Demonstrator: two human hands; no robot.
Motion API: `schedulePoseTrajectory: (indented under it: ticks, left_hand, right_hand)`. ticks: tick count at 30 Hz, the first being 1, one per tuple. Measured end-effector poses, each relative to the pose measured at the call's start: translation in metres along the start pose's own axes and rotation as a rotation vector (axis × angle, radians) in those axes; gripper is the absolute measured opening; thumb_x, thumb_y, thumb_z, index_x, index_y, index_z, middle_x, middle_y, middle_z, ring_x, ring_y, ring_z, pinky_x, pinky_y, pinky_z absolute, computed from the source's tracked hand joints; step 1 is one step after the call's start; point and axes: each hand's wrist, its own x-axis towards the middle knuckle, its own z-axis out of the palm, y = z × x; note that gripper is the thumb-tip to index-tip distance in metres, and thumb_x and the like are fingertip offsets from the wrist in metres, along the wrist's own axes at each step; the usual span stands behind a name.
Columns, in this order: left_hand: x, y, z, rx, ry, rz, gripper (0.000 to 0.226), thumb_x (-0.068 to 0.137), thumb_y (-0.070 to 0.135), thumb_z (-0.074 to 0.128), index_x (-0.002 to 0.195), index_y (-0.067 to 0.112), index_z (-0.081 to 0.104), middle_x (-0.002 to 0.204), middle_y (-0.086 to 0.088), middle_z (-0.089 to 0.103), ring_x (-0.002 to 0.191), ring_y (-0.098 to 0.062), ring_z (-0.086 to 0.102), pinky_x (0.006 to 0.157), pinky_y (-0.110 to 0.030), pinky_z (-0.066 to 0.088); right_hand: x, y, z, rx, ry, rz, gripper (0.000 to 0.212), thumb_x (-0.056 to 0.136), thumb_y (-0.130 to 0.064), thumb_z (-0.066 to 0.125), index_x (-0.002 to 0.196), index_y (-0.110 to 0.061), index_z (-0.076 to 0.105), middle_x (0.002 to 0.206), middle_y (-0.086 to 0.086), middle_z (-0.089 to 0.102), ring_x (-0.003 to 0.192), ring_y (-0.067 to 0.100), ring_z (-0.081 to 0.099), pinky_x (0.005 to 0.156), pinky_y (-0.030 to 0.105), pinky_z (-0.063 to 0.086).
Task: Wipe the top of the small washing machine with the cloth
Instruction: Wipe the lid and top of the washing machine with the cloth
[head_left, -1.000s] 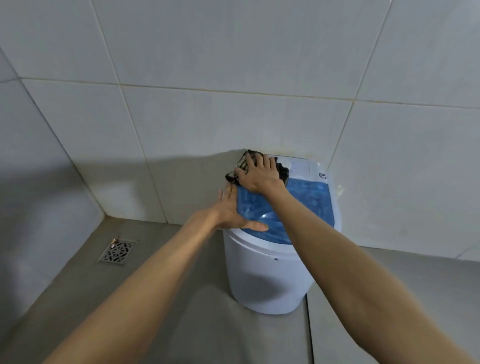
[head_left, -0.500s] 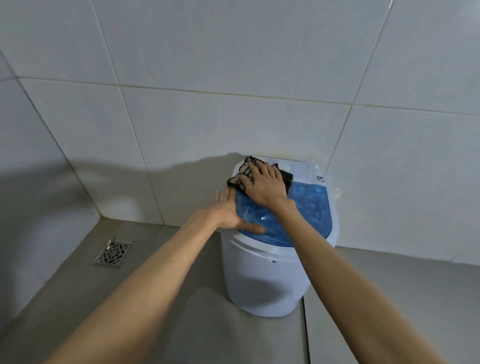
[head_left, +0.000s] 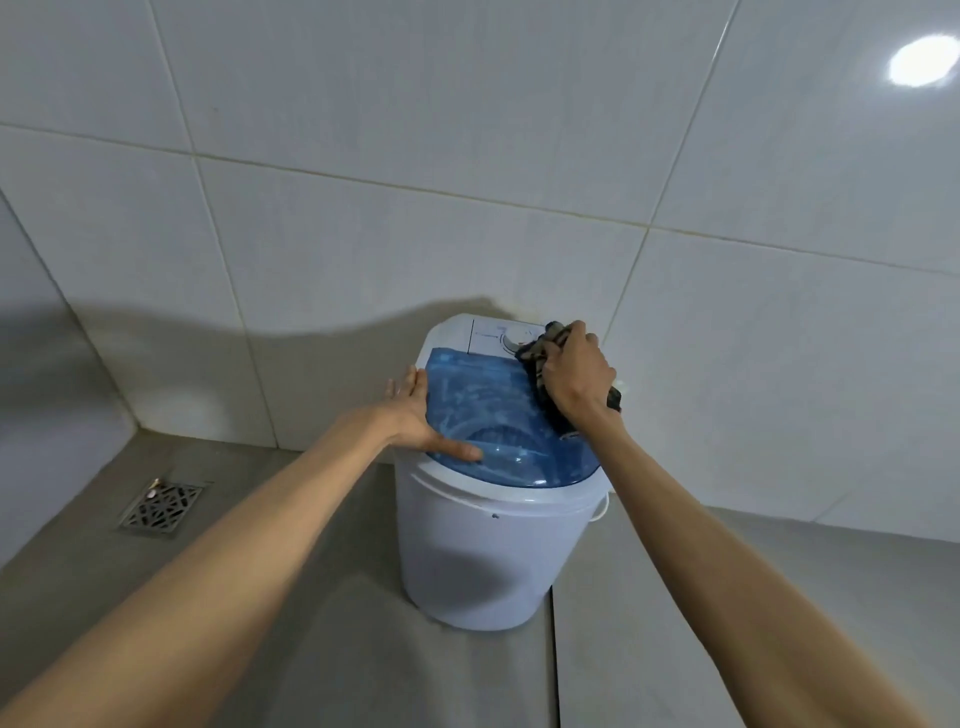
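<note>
A small white washing machine (head_left: 483, 551) with a translucent blue lid (head_left: 488, 410) stands on the floor against the tiled wall. My right hand (head_left: 576, 376) presses a dark patterned cloth (head_left: 537, 358) onto the back right of the machine's top, beside the white dial (head_left: 514, 340). Most of the cloth is hidden under the hand. My left hand (head_left: 418, 415) lies flat against the left rim of the machine, thumb resting on the blue lid, holding nothing.
A metal floor drain (head_left: 160, 506) is set in the grey floor at the left. White tiled walls (head_left: 363, 208) meet in a corner at the left. A floor tile seam (head_left: 555, 665) runs forward from under the machine.
My right hand has slid the cloth from the back left of the top across to the back right, uncovering the dial. The left hand stays on the left rim.
</note>
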Motion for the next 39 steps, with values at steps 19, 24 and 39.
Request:
schedulePoseTrajectory:
  ticks: [19,24,39]
  left_hand:
    - [-0.009,0.002,0.000,-0.015,-0.028,-0.022,0.148,0.060,0.077,0.072,0.152,0.018,-0.027,0.160,0.000,-0.031,0.148,-0.029,-0.026,0.122,-0.049,-0.001]
    - [-0.011,0.003,0.000,-0.025,-0.038,-0.019,0.146,0.062,0.076,0.071,0.151,0.018,-0.028,0.159,0.000,-0.034,0.147,-0.028,-0.028,0.120,-0.049,-0.003]
    - [-0.010,0.004,-0.003,0.006,-0.032,-0.050,0.147,0.060,0.077,0.071,0.152,0.018,-0.027,0.161,0.000,-0.029,0.148,-0.029,-0.026,0.121,-0.049,-0.003]
  right_hand:
    - [0.044,-0.072,0.042,-0.851,-0.283,-0.116,0.031,0.090,-0.020,0.054,0.118,-0.006,0.058,0.113,0.016,0.057,0.100,0.026,0.056,0.041,0.033,0.039]
    - [0.048,-0.085,0.050,-0.923,-0.303,-0.036,0.034,0.085,-0.012,0.061,0.118,-0.001,0.061,0.116,0.012,0.059,0.107,0.025,0.052,0.033,0.035,0.041]
    - [0.050,0.004,0.019,-0.244,-0.312,-0.635,0.050,0.099,-0.014,0.044,0.147,-0.028,0.041,0.157,-0.004,0.030,0.137,0.026,0.039,0.098,0.041,0.046]
